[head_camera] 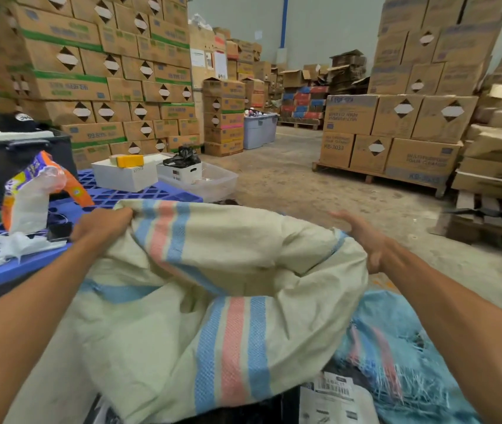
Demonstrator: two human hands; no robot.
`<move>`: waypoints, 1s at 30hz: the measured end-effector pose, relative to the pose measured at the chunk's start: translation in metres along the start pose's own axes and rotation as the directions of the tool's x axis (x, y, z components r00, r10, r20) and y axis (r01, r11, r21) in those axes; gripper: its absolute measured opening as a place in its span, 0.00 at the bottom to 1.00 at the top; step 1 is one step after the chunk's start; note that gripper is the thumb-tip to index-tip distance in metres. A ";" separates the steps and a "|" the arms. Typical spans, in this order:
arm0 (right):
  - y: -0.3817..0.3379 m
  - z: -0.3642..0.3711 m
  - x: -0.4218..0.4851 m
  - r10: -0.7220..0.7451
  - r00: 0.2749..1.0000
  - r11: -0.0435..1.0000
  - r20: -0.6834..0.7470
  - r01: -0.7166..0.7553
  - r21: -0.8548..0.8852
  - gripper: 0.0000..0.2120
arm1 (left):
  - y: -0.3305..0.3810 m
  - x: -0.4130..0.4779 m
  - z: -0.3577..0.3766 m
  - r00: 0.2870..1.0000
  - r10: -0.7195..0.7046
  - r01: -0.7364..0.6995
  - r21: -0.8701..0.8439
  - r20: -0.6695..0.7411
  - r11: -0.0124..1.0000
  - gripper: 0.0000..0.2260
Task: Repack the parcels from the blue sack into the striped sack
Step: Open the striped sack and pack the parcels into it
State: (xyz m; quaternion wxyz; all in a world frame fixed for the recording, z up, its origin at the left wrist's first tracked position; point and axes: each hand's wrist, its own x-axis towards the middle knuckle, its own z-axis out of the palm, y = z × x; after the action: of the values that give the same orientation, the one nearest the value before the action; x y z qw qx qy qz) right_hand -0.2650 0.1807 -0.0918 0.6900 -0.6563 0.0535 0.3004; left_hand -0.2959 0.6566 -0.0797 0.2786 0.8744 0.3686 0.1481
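A cream woven sack with blue and pink stripes (213, 270) lies bunched in front of me. My left hand (101, 224) grips its upper left edge, fingers curled into the cloth. My right hand (363, 237) holds the sack's right edge, the fingers stretched along the fabric with the thumb underneath. A torn blue sack (402, 341) lies at the lower right, partly under the striped one. A parcel with a white barcode label (334, 396) shows at the bottom between the two sacks.
A blue plastic pallet (151, 195) on the left carries white boxes (127, 172), a clear tub (210, 182), a black bin (23, 157) and an orange-and-white bag (34, 194). Stacked cartons (106, 71) wall the left; more cartons sit on a wooden pallet (396, 130) at right. Concrete floor (305, 179) lies between.
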 end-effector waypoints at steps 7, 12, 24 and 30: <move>0.005 0.021 0.027 -0.108 0.983 0.710 -0.148 -0.028 -0.703 0.52 | 0.010 -0.003 0.006 0.924 0.048 0.098 -0.355 0.379 0.930 0.19; 0.037 0.034 0.054 -0.453 0.888 0.500 -0.080 0.179 -0.847 0.67 | 0.038 -0.033 0.001 0.786 0.160 0.149 -0.434 0.597 0.888 0.08; 0.037 0.085 0.078 -0.694 0.718 0.301 -0.063 0.209 -0.930 0.29 | 0.070 -0.055 0.000 0.470 0.366 0.088 -0.456 0.803 0.886 0.17; -0.020 0.065 0.056 -0.491 0.685 0.849 -0.538 0.239 -0.471 0.16 | 0.044 -0.024 0.017 0.864 0.493 -0.491 -0.050 0.104 0.870 0.49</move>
State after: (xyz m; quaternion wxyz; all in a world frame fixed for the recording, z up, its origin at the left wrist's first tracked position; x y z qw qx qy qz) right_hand -0.2302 0.2618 -0.0918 0.5416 -0.8311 0.0945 -0.0837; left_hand -0.2799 0.6071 -0.0687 0.2616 0.9433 0.1157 0.1683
